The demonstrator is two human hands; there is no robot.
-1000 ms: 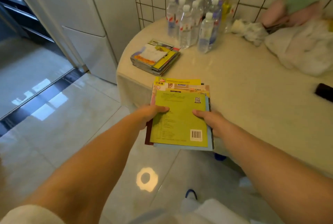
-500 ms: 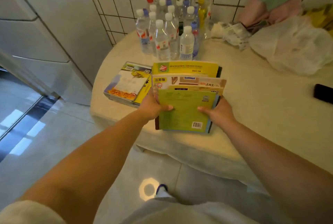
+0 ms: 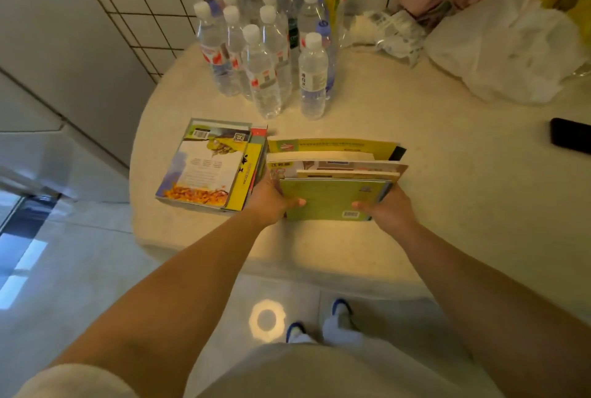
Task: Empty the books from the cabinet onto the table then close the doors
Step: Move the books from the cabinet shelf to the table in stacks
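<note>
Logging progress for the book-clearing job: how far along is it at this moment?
Done: one pile of books already lies on the table. In hand: left hand and right hand grip a second stack beside it, not released. Left: the cabinet is out of view, so remaining books and doors cannot be judged.

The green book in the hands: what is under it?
Under the green book lie more books, fanned out beyond its far edge. Whether the pile rests on the table is hidden.
</note>
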